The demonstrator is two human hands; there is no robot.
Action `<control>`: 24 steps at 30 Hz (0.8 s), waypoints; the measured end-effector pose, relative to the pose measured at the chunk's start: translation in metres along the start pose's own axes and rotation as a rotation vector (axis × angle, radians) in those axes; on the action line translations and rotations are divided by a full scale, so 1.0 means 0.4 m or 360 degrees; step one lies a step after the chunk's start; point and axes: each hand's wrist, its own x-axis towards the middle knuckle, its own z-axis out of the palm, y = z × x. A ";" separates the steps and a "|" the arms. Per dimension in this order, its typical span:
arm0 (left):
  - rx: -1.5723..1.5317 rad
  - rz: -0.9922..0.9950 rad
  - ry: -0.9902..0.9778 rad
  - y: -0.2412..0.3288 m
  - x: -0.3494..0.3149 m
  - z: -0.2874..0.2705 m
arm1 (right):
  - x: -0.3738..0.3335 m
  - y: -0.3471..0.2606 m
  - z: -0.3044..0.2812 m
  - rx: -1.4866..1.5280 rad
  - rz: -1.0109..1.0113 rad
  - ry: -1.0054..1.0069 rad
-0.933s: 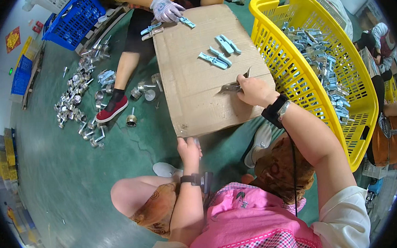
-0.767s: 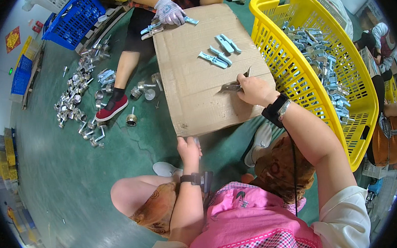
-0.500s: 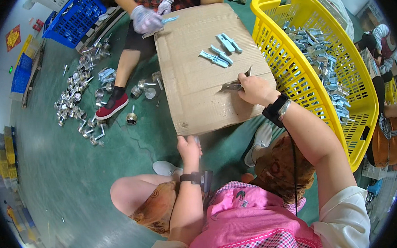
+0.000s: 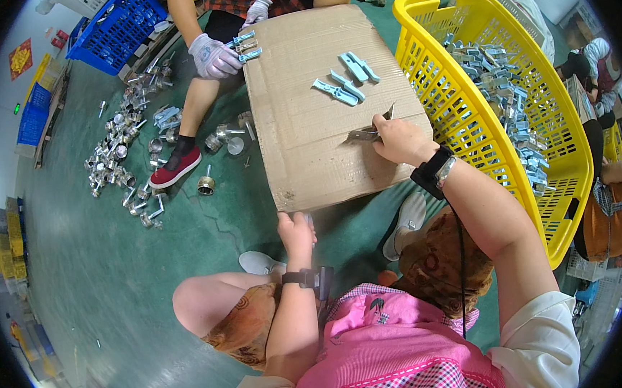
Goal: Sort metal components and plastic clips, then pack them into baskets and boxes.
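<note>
On the cardboard sheet [image 4: 322,150], my right hand [image 4: 399,141] grips a dark grey metal tool [image 4: 362,135] with pointed ends; its exact kind is hard to make out. My left hand [image 4: 297,232] is curled closed just below the cardboard's near edge, and what it holds, if anything, is hidden. Beyond my right hand lie several light blue clip-like pieces [image 4: 335,91]. At the far left edge of the sheet, a co-worker's gloved hand [image 4: 213,57] is beside more light blue pieces [image 4: 249,55].
To the right stands a yellow basket [image 4: 455,86] holding many blue and metal parts. Metal cup-shaped parts with stems [image 4: 116,146] are heaped on the green floor at left, near the co-worker's red shoe [image 4: 176,167]. A blue crate [image 4: 116,31] stands at the back left.
The co-worker's gloved hand has drawn back left and down from the sheet's far left corner, and blue pieces now show along that edge. Both my hands have kept their places.
</note>
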 end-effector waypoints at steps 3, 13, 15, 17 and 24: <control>-0.0027 0.0005 -0.0005 0.003 -0.002 0.000 | -0.001 0.000 -0.002 0.0008 -0.0006 0.0005; -0.0011 -0.0021 -0.0005 -0.002 0.002 0.000 | -0.001 0.000 -0.002 0.0014 -0.0005 0.0003; -0.0010 -0.0023 -0.0004 -0.004 0.002 -0.001 | 0.000 0.000 -0.002 0.0011 0.0000 -0.0007; 0.0017 -0.0017 -0.0005 -0.006 0.004 -0.001 | 0.000 -0.002 -0.003 0.0011 0.0010 -0.0010; 0.0002 0.0009 0.0059 -0.006 0.001 0.006 | 0.000 -0.003 -0.005 0.0011 0.0018 -0.0027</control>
